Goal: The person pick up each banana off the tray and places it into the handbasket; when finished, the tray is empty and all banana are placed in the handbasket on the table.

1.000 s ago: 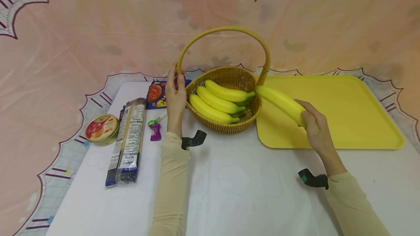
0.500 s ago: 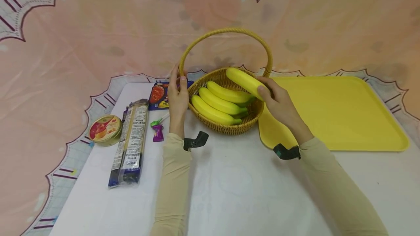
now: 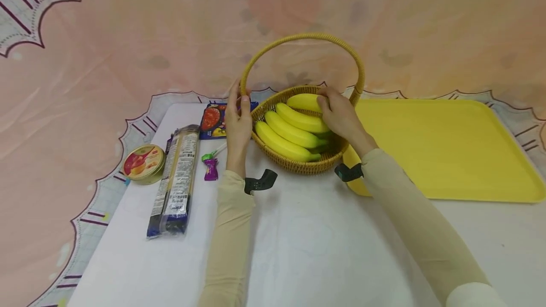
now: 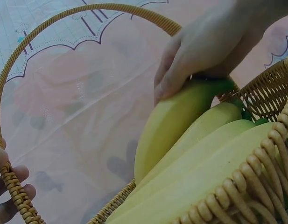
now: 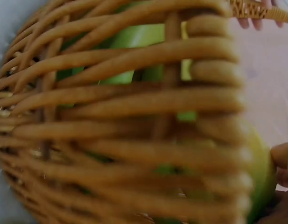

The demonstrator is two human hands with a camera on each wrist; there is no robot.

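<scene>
A wicker basket (image 3: 308,167) with a tall arched handle (image 3: 304,37) stands at the back of the table, several yellow bananas (image 3: 283,143) lying side by side in it. My left hand (image 3: 239,127) holds the base of the handle on its left side; in the left wrist view the thumb and fingers (image 4: 15,198) come round the wrapped cane. My right hand (image 3: 341,115) grips one banana (image 4: 172,119) near its green stem, at the basket's back right, alongside the others. In the right wrist view the woven wall (image 5: 120,102) hides most of the fruit.
A yellow tray (image 3: 448,150) lies to the right of the basket. On the left are a round tin (image 3: 144,164), a long plastic-wrapped packet (image 3: 176,181), a blue pouch (image 3: 212,121), a green lollipop (image 3: 207,157) and a purple wrapped candy (image 3: 211,169).
My right hand has carried the banana leftward from over the tray and down into the basket beside the other bananas. My left hand has stayed on the handle.
</scene>
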